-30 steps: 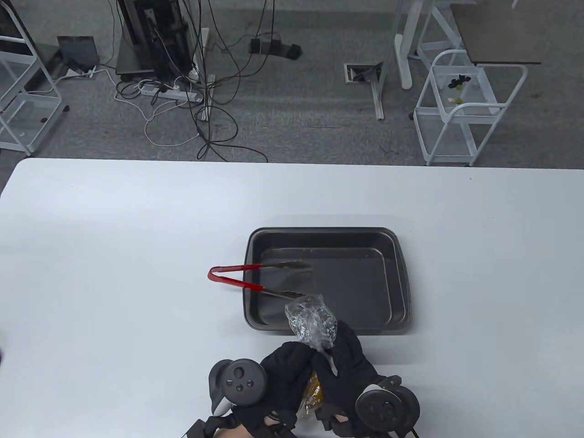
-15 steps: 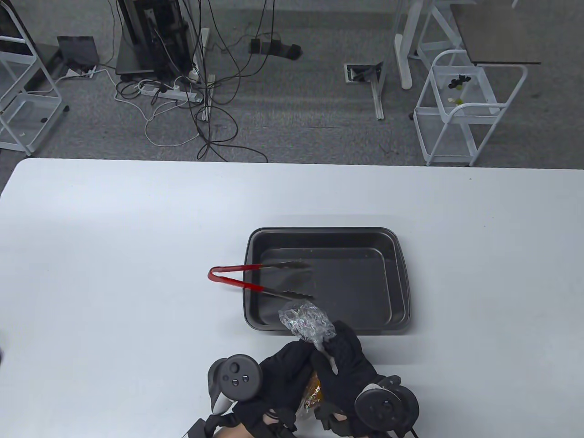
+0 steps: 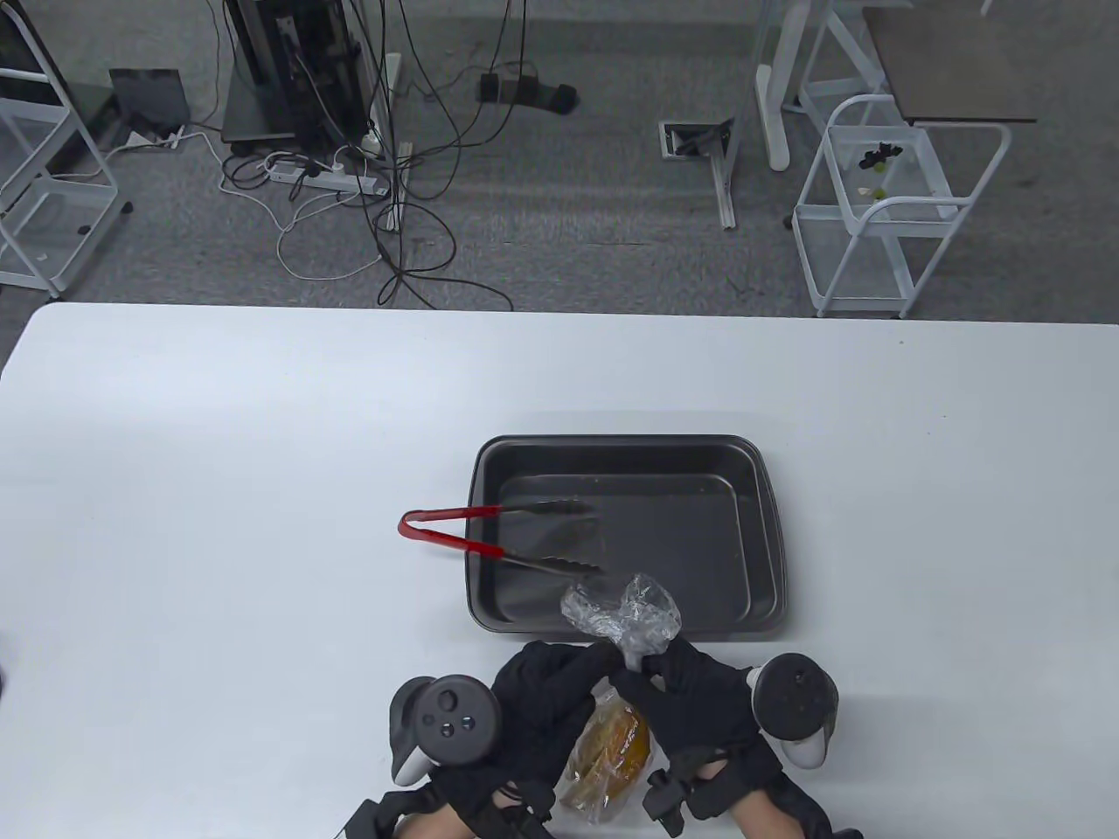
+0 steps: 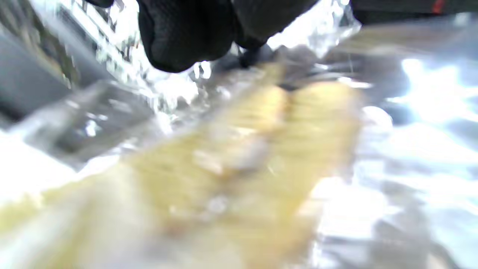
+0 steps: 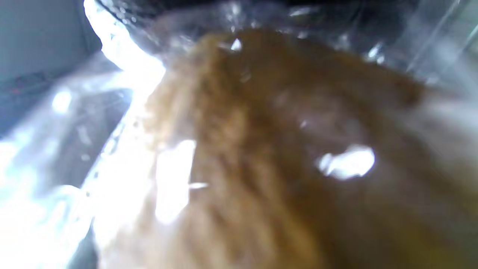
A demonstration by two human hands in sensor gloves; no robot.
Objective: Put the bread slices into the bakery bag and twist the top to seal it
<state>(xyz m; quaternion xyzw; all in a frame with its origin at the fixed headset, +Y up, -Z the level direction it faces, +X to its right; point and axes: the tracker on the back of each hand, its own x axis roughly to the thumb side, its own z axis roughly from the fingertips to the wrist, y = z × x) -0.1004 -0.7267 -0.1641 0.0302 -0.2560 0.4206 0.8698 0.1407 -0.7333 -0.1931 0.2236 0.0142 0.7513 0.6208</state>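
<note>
You had the bread slices (image 3: 612,743) already inside the bag (image 3: 622,612), which lay on the desk (image 3: 218,437) at the near edge, at 6 o'clock from the baking tray (image 3: 765,524). Your left hand (image 3: 542,699) and right hand (image 3: 699,699) met at the bag's gathered neck, each pinching the plastic, with the crumpled top flaring toward 12 o'clock over the tray's near rim. The tongs (image 3: 489,533) rested across the tray's 9 o'clock side, untouched. Loading appeared complete. The twist looked begun but probably not finished, so sealing remained.
</note>
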